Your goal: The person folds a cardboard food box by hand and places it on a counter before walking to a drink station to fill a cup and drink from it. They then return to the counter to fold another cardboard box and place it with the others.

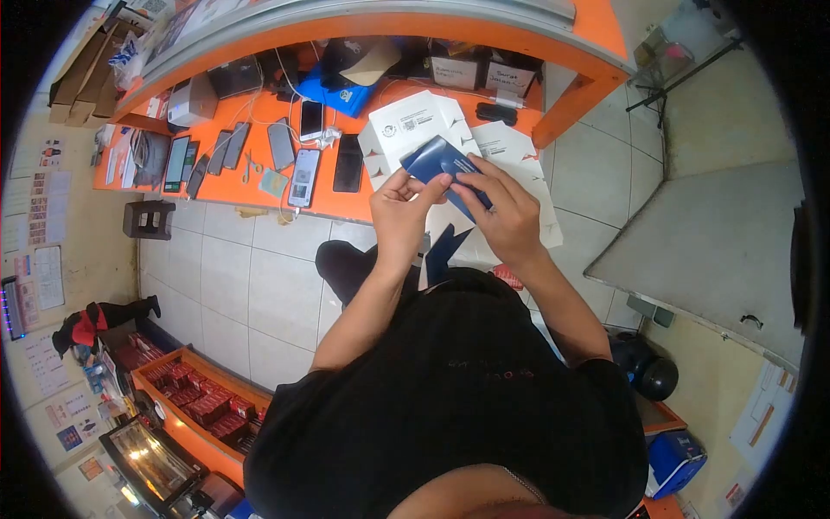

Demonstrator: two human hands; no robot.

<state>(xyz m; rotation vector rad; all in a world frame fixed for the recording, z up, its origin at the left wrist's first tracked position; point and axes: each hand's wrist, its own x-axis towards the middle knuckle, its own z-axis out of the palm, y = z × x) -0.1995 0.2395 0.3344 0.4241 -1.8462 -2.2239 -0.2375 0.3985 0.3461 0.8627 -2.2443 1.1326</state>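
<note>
A dark blue folded card is held between my two hands, above white printed cardboard sheets at the desk's right part. My left hand pinches the card's lower edge between thumb and fingers. My right hand grips its right side, thumb on the front and fingers bent over the edge. Another dark blue piece lies below the hands, near my lap. A second white sheet is partly behind my right hand.
Several phones, one a lit phone, lie on the orange desk with cables and scissors. An orange shelf edge runs overhead. A dark stool stands left; an orange bin of red boxes is lower left.
</note>
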